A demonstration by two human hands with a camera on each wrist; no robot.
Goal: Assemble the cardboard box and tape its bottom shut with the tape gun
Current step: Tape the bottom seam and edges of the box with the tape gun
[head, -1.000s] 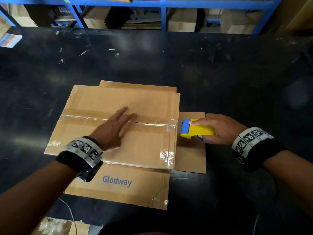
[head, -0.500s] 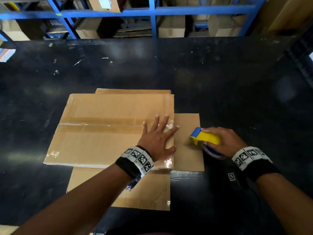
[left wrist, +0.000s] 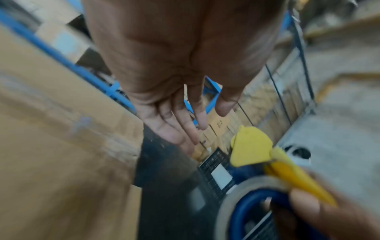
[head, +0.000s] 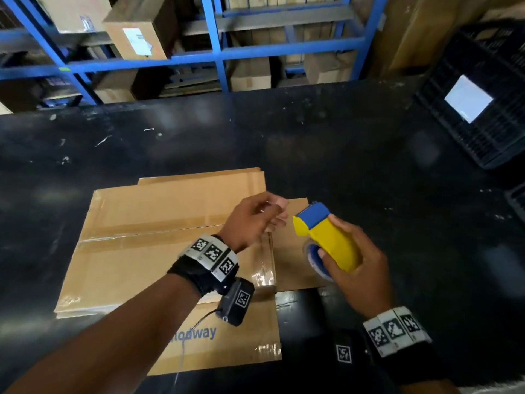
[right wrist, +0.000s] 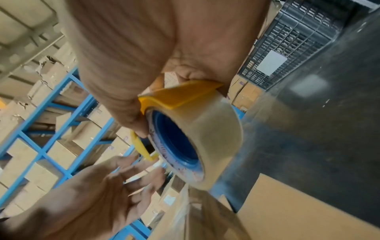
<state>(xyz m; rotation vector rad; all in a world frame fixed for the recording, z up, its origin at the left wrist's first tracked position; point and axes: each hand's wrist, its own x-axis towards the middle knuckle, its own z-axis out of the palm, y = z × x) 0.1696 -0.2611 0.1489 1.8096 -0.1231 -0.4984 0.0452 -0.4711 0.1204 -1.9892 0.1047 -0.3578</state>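
Note:
The brown cardboard box [head: 159,231] stands bottom-up on the black table [head: 369,180], a strip of clear tape along its middle seam and down its right side. Its flaps lie flat around it; one reads "Glodway". My right hand [head: 352,263] grips the yellow and blue tape gun [head: 326,237], lifted above the right flap, its clear tape roll [right wrist: 207,146] showing in the right wrist view. My left hand [head: 255,220] hovers over the box's right edge, fingers straight and loose, holding nothing, just left of the gun's blue nose.
Blue metal shelving [head: 216,52] stacked with cardboard boxes runs along the far side of the table. A black plastic crate [head: 480,103] with a white label stands at the right. A cable hangs from my left wrist camera [head: 235,305].
My left hand slid right along the taped seam, then lifted off the box. My right hand raised the tape gun off the flap and tilted its nose upward. The head view rose.

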